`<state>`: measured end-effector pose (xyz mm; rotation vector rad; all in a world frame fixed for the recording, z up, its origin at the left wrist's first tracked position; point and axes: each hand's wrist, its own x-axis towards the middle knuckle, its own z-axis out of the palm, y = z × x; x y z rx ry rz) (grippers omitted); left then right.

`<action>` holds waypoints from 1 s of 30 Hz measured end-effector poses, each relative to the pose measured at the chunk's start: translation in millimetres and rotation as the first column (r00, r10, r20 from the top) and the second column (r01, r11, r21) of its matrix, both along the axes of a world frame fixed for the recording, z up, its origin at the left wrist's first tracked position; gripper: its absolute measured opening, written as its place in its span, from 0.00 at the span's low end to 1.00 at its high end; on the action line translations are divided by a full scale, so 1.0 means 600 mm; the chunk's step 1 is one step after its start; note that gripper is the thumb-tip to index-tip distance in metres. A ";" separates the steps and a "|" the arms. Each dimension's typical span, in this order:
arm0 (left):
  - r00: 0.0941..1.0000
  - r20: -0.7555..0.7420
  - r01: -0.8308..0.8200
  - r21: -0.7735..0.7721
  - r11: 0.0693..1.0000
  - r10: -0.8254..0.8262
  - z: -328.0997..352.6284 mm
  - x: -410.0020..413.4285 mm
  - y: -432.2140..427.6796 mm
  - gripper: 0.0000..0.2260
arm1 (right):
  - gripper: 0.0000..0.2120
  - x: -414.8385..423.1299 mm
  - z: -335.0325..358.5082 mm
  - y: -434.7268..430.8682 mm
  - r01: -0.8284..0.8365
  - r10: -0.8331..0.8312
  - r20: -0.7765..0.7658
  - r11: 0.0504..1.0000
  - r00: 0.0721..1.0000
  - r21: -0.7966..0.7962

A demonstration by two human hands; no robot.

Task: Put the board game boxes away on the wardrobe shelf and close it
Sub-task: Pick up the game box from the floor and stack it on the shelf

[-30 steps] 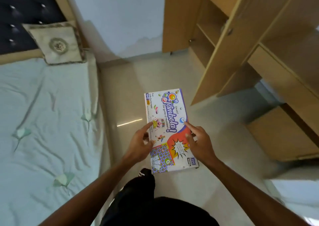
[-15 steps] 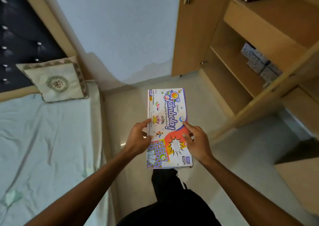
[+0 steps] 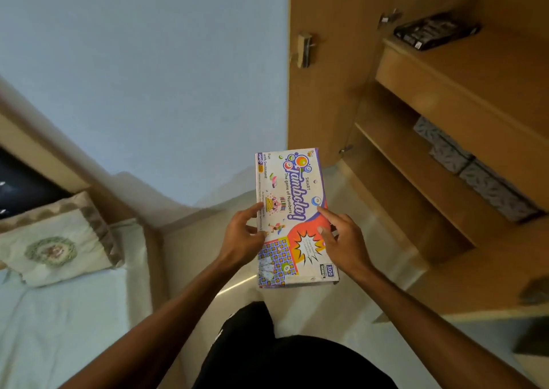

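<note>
At frame centre, the Tambola board game box (image 3: 292,216) is held flat above the floor, the left hand (image 3: 240,240) gripping its left edge and the right hand (image 3: 344,244) its right edge, fingers curled around it. The open wardrobe (image 3: 416,139) fills the right side; a black box (image 3: 435,30) lies on its upper shelf.

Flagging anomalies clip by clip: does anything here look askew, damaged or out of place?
Nothing stands out. The Tambola box looks intact, held flat between the left hand and right hand. In the open wardrobe, a dark box lies on the upper shelf and grey patterned boxes sit in a row lower down.
</note>
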<state>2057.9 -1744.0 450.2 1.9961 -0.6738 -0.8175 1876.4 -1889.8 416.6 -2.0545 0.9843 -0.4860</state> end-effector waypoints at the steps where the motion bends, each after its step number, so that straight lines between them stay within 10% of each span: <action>1: 1.000 0.000 0.020 -0.008 1.000 -0.020 -0.001 0.017 -0.036 0.27 | 0.20 0.012 -0.002 -0.028 0.020 -0.020 -0.004 1.000 1.000 -0.004; 18: 0.892 -0.150 0.393 -0.201 0.897 -0.425 0.036 0.159 -0.747 0.22 | 0.18 0.087 0.024 -0.549 0.547 -0.541 0.115 0.837 0.833 -0.031; 30: 0.945 -0.047 0.297 -0.290 0.910 -0.323 0.092 0.127 -1.230 0.21 | 0.17 0.069 0.086 -1.040 0.509 -0.493 0.249 0.861 0.834 0.000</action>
